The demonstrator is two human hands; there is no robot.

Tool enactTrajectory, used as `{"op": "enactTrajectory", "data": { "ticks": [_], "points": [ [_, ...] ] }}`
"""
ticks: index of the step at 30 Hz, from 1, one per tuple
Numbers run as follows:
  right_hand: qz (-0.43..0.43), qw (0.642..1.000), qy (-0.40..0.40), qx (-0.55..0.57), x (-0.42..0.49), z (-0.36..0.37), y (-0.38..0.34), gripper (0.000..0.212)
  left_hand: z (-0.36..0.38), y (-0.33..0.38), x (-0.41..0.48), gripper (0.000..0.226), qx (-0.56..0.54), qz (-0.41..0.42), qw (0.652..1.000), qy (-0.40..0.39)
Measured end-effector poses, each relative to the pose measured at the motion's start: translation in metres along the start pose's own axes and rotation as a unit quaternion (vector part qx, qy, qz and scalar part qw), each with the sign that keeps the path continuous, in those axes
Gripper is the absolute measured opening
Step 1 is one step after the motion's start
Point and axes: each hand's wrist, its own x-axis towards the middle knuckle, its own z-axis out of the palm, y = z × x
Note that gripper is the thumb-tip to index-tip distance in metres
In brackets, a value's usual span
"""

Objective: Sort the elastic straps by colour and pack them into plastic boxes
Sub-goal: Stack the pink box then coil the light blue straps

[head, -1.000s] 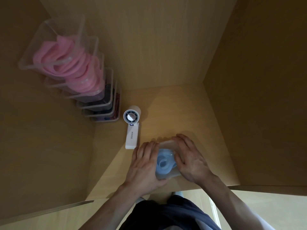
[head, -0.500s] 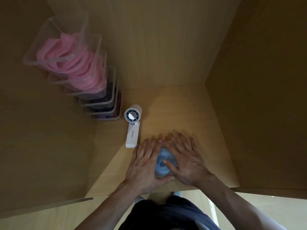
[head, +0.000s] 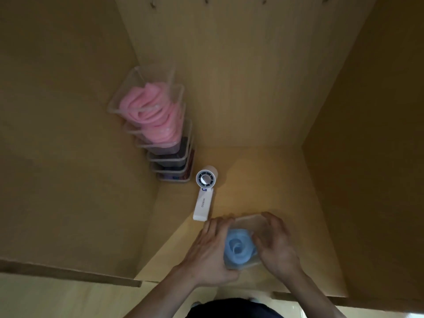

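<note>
Our left hand (head: 206,253) and right hand (head: 275,246) clasp the plastic box (head: 249,222) on the shelf (head: 263,180) by its side walls. We judge it light and slick, with the coiled blue strap (head: 238,247) inside soft and springy.

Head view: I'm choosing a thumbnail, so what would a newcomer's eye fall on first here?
The pink straps stand out most, piled in the top of a stack of clear boxes in the far left corner. Next comes the coiled blue strap in a clear box held between left hand and right hand near the front edge. A white handheld fan lies between the two.
</note>
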Motion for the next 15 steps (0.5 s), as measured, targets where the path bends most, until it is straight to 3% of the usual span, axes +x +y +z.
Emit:
{"op": "enactTrajectory", "data": {
  "ticks": [4, 9, 15],
  "points": [
    [-0.003, 0.999, 0.017, 0.049, 0.014, -0.009, -0.025, 0.053, -0.021, 0.010, -0.009, 0.085, -0.038, -0.032, 0.997, 0.054],
    [-0.071, 0.974, 0.035, 0.210, 0.023, -0.038, -0.088, 0.035, -0.078, 0.031, -0.016, 0.076, -0.071, -0.069, 0.982, 0.160],
    [-0.200, 0.930, 0.005, 0.308, 0.029, -0.068, -0.177, 0.049, -0.164, 0.059, -0.032, 0.078, -0.032, -0.045, 0.948, 0.315]
  ]
}}
